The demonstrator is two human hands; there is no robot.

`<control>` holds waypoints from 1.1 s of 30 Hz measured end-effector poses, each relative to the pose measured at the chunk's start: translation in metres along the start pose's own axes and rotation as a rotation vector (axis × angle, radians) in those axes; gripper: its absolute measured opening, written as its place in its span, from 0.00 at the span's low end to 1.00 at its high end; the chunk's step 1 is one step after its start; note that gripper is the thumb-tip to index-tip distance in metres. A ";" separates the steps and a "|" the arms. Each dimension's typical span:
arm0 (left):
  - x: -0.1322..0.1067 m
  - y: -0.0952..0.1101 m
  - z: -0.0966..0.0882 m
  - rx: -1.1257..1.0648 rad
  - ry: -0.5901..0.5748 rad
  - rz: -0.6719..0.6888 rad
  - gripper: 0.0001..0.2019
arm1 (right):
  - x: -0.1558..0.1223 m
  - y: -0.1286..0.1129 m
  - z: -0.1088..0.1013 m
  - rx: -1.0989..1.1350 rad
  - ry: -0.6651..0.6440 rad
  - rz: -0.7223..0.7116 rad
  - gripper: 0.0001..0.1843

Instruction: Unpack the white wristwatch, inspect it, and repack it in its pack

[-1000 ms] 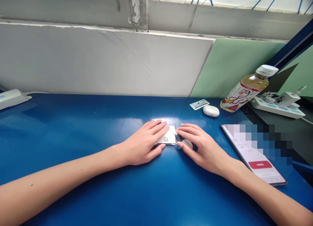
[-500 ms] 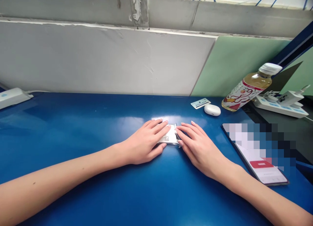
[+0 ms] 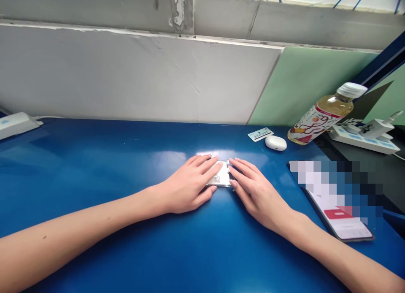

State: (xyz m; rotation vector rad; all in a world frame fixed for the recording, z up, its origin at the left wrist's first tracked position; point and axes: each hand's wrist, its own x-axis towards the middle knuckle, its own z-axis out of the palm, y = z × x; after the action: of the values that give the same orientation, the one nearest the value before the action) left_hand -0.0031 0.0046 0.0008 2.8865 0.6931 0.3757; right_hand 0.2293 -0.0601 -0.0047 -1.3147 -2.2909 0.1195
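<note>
A small clear packet with a white label [image 3: 221, 177] lies flat on the blue table [image 3: 110, 166], mid-table. My left hand [image 3: 190, 186] rests on the packet's left part, fingers stretched out flat and thumb along its near edge. My right hand [image 3: 253, 189] lies flat over the packet's right part, fingers extended, fingertips almost meeting those of the left hand. Most of the packet is hidden beneath both hands.
A phone [image 3: 343, 219] lies at the right with its screen lit. Behind it are a white earbud case [image 3: 276, 142], a small card [image 3: 260, 134], a tilted drink bottle [image 3: 319, 115] and a power strip with a charger [image 3: 363, 137]. Another white strip [image 3: 15, 124] sits far left.
My right hand has slid left over the packet, covering a round item that showed by its thumb. The left hand has barely moved.
</note>
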 end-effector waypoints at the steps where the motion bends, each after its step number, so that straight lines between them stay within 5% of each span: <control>1: 0.000 0.000 0.000 0.002 0.001 0.001 0.27 | 0.000 0.000 0.000 0.004 -0.015 -0.003 0.21; 18: 0.002 0.001 -0.001 0.023 -0.001 0.014 0.26 | 0.007 0.002 -0.011 0.314 -0.101 0.096 0.22; 33: 0.005 0.004 -0.005 0.022 -0.013 0.043 0.25 | 0.015 -0.010 -0.010 -0.191 -0.118 -0.228 0.23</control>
State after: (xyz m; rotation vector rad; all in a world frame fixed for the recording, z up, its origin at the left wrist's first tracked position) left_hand 0.0016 0.0036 0.0073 2.9258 0.6380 0.3573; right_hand 0.2203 -0.0546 0.0130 -1.1515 -2.5878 -0.1036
